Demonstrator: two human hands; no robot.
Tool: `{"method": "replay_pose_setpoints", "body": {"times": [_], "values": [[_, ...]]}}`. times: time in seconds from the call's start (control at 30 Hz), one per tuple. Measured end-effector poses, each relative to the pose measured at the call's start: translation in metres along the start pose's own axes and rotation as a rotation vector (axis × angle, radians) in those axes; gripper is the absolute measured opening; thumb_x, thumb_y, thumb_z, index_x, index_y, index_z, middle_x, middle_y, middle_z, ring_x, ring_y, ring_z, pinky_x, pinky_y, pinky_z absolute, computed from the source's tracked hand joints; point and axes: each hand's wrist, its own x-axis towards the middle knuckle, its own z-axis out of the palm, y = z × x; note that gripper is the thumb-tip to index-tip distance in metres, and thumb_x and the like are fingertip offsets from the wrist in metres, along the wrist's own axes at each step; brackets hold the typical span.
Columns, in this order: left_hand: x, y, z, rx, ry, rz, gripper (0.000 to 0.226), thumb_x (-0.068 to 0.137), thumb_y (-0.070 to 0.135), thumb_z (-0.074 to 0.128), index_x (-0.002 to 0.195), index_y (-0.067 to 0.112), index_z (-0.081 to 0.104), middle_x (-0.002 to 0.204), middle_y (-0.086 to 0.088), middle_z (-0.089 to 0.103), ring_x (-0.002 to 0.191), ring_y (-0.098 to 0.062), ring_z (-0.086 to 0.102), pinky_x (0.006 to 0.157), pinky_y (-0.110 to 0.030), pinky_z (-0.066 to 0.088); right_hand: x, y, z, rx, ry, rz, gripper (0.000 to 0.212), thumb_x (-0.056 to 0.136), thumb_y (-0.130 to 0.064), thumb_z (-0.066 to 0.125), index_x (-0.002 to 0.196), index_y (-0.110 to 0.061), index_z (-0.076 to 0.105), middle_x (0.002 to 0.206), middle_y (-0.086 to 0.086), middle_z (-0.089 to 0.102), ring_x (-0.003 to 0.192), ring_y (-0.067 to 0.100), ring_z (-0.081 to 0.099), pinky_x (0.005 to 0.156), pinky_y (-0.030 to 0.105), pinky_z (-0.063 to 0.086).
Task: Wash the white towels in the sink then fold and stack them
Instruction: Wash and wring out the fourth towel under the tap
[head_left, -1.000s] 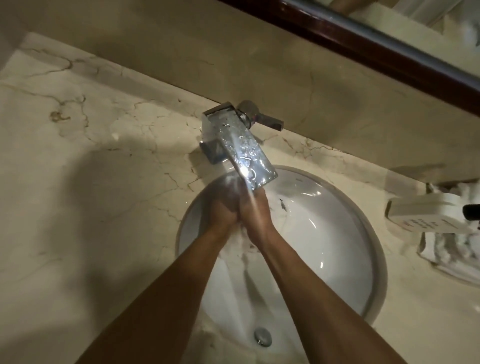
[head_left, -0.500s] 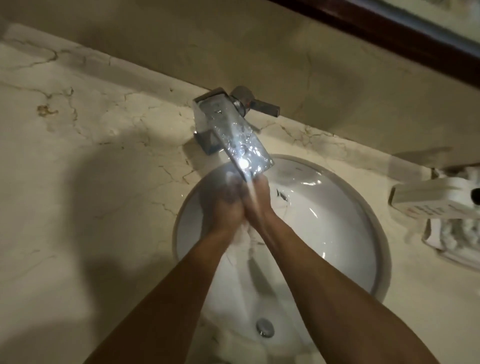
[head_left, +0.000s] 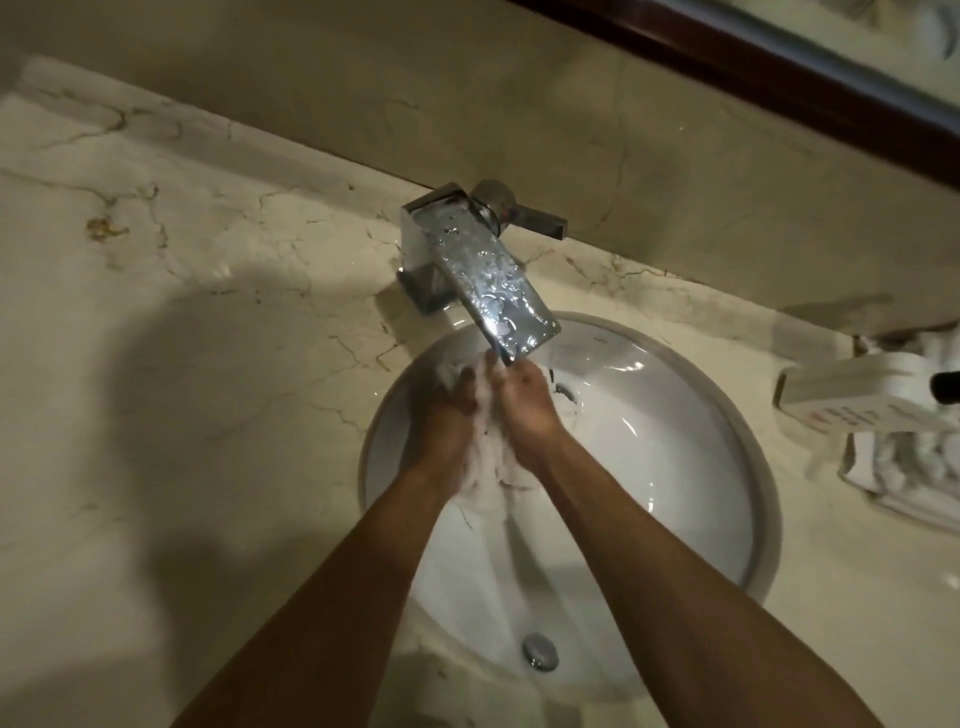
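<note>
Together, both hands, left (head_left: 441, 415) and right (head_left: 527, 405), clutch the white towel (head_left: 485, 462) under the faucet (head_left: 493, 280), mid-sink (head_left: 727, 415).

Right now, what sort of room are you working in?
Probably a bathroom: a round white sink set in a marble counter, a chrome tap, and a mirror's dark frame above.

Glossy chrome faucet (head_left: 483, 270), veined marble counter (head_left: 208, 322)

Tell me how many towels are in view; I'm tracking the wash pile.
2, as far as shows. One towel is bunched between the left hand and right hand under the faucet. Another white cloth, likely a towel, lies at the counter's right edge; more may be hidden.
</note>
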Motion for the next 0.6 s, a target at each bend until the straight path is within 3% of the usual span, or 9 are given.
{"method": "replay_pose_setpoints", "body": {"times": [0.07,0.13,0.17,0.23,0.3,0.4,0.5,0.53,0.6], "values": [[0.003,-0.013,-0.004,-0.178,0.006,-0.044,0.056,0.083,0.052,0.066,0.123,0.012,0.062,0.127,-0.008,0.067,0.109,-0.024,0.065,0.100,-0.045,0.052,0.021,-0.005,-0.025,0.406,0.001,0.264,0.031,0.095,-0.011,0.055,0.118,0.010,0.060,0.107,0.026,0.068,0.094,0.038,0.067,0.085,0.046,0.057],[-0.003,-0.028,-0.008,-0.249,0.083,-0.118,0.062,0.073,0.060,0.076,0.112,0.013,0.068,0.115,-0.004,0.073,0.100,-0.018,0.069,0.091,-0.039,0.055,0.020,-0.003,-0.042,0.790,-0.066,0.374,0.032,0.092,-0.003,0.056,0.124,0.006,0.057,0.113,0.024,0.063,0.103,0.034,0.064,0.092,0.043,0.056],[-0.009,-0.032,-0.004,-0.235,0.122,-0.163,0.061,0.073,0.062,0.077,0.108,0.013,0.070,0.108,-0.001,0.074,0.094,-0.014,0.070,0.085,-0.033,0.055,0.013,0.002,-0.045,0.832,-0.097,0.408,0.034,0.093,-0.003,0.057,0.126,0.004,0.056,0.117,0.024,0.062,0.107,0.034,0.063,0.095,0.043,0.054],[-0.020,-0.039,0.004,-0.001,0.148,-0.175,0.050,0.082,0.056,0.073,0.106,0.013,0.069,0.101,0.000,0.071,0.091,-0.016,0.067,0.080,-0.029,0.051,-0.008,0.019,-0.044,0.583,-0.156,0.496,0.031,0.094,-0.008,0.061,0.123,0.003,0.059,0.117,0.025,0.064,0.103,0.033,0.065,0.093,0.042,0.054],[-0.027,-0.042,0.010,0.213,0.182,-0.085,0.038,0.092,0.042,0.067,0.115,0.011,0.067,0.105,-0.007,0.069,0.097,-0.025,0.065,0.082,-0.029,0.049,-0.022,0.029,-0.042,0.160,-0.143,0.495,0.026,0.094,-0.016,0.065,0.115,-0.001,0.063,0.115,0.022,0.068,0.094,0.028,0.067,0.090,0.041,0.054],[-0.031,-0.036,0.007,0.079,0.241,0.042,0.042,0.102,0.029,0.054,0.138,0.008,0.053,0.128,-0.016,0.063,0.109,-0.029,0.063,0.086,-0.028,0.048,-0.024,0.013,-0.047,-0.174,-0.056,0.301,0.023,0.102,-0.030,0.056,0.110,-0.009,0.053,0.096,0.009,0.059,0.080,0.022,0.059,0.075,0.040,0.055],[-0.041,-0.016,0.012,-0.206,0.125,0.031,0.031,0.102,0.028,0.054,0.130,0.014,0.056,0.119,-0.010,0.065,0.097,-0.022,0.065,0.082,-0.032,0.053,-0.023,-0.001,-0.055,0.091,-0.020,0.211,0.018,0.106,-0.030,0.048,0.109,-0.013,0.053,0.087,0.008,0.058,0.068,0.020,0.060,0.057,0.030,0.052],[-0.042,-0.011,0.013,-0.219,0.095,0.039,0.025,0.099,0.029,0.058,0.121,0.016,0.061,0.113,-0.008,0.068,0.096,-0.023,0.068,0.083,-0.036,0.055,-0.019,0.000,-0.060,0.241,0.008,0.199,0.019,0.106,-0.029,0.047,0.109,-0.013,0.055,0.091,0.010,0.063,0.073,0.022,0.064,0.061,0.031,0.052],[-0.042,-0.007,0.008,-0.206,0.052,0.052,0.016,0.093,0.026,0.068,0.106,0.017,0.066,0.098,-0.005,0.072,0.084,-0.022,0.070,0.071,-0.033,0.056,-0.018,-0.001,-0.072,0.684,0.000,0.230,0.034,0.101,-0.033,0.052,0.118,-0.005,0.061,0.114,0.017,0.067,0.107,0.031,0.066,0.091,0.040,0.053]]}}
